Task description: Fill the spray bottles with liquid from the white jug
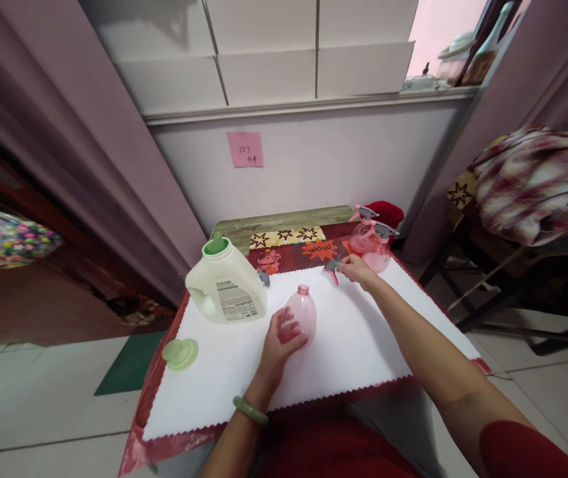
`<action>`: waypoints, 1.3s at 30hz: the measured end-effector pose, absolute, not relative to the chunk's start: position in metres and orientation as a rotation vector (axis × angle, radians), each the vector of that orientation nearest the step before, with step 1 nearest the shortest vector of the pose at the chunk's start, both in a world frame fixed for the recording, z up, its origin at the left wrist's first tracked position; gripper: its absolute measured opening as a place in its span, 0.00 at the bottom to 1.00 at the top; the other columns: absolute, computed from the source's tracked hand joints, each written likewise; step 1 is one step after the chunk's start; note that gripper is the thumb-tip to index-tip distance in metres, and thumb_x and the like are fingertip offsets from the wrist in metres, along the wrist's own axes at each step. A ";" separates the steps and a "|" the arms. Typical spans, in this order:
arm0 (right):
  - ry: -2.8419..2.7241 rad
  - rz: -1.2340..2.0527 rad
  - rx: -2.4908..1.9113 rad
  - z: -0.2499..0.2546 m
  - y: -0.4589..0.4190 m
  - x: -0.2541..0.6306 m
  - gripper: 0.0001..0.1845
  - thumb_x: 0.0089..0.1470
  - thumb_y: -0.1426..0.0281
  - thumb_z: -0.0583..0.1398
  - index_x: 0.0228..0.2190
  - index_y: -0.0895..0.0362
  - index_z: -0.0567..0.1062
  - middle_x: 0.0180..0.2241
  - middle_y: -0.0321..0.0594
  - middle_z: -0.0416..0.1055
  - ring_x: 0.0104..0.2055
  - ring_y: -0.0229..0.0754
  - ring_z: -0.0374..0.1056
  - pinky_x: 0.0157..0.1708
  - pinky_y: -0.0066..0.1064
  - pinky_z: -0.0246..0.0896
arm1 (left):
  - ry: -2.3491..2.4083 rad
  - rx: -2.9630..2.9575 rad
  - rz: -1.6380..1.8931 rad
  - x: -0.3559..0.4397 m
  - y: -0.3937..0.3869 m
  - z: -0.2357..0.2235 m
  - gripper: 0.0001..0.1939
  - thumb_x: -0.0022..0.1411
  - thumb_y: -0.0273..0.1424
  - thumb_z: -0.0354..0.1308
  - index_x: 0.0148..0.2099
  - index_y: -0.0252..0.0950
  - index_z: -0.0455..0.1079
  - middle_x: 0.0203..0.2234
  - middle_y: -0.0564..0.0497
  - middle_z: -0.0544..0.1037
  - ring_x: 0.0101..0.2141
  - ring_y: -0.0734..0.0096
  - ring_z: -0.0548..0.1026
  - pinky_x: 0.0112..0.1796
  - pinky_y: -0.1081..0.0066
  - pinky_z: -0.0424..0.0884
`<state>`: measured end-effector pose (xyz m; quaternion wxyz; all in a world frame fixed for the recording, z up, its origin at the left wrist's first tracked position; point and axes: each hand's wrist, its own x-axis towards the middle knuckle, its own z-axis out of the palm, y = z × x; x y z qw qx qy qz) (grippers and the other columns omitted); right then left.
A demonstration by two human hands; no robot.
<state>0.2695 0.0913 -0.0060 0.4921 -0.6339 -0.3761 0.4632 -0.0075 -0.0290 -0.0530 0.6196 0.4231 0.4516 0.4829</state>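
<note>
My left hand (284, 335) is wrapped round a clear pink spray bottle (305, 312), which stands upright with its neck uncovered. Off to the right and farther back, my right hand (356, 269) grips a grey and pink trigger sprayer head (332, 269), held apart from the bottle. A large pale green detergent jug (234, 285) stands left of my left hand, its green spout uncovered. In front of the jug lies a light green cap (181, 354). A grey piece (264, 277) pokes out from behind the jug, mostly hidden.
Two pink spray bottles with sprayer heads (377, 252) stand at the table's back right corner, near a red object (387, 214). White paper (358, 345) covers the table. A wall with a pink note (245, 149) rises behind. Plaid cloth (543, 179) lies at right.
</note>
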 end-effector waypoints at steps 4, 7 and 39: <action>-0.977 1.217 -1.555 -0.028 0.096 0.273 0.13 0.38 0.74 0.68 0.16 0.56 0.67 0.11 0.26 0.56 0.16 0.28 0.44 0.15 0.25 0.33 | 1.216 1.110 1.208 0.001 -0.013 -0.055 0.42 0.39 0.38 0.78 0.57 0.39 0.69 0.55 0.38 0.74 0.59 0.47 0.71 0.56 0.52 0.69; -1.019 1.272 -1.542 -0.034 0.102 0.274 0.10 0.41 0.71 0.68 0.19 0.58 0.71 0.14 0.29 0.62 0.17 0.29 0.48 0.15 0.24 0.38 | 1.315 1.213 1.284 0.011 0.000 -0.054 0.39 0.41 0.37 0.76 0.55 0.39 0.67 0.52 0.40 0.74 0.54 0.50 0.74 0.56 0.51 0.68; -1.432 0.555 -1.571 -0.101 0.015 0.208 0.13 0.59 0.60 0.58 0.39 0.52 0.79 0.42 0.46 0.79 0.44 0.52 0.74 0.47 0.44 0.66 | 1.439 1.525 1.341 0.057 0.065 -0.089 0.52 0.42 0.37 0.77 0.65 0.36 0.56 0.62 0.33 0.65 0.65 0.41 0.63 0.64 0.48 0.57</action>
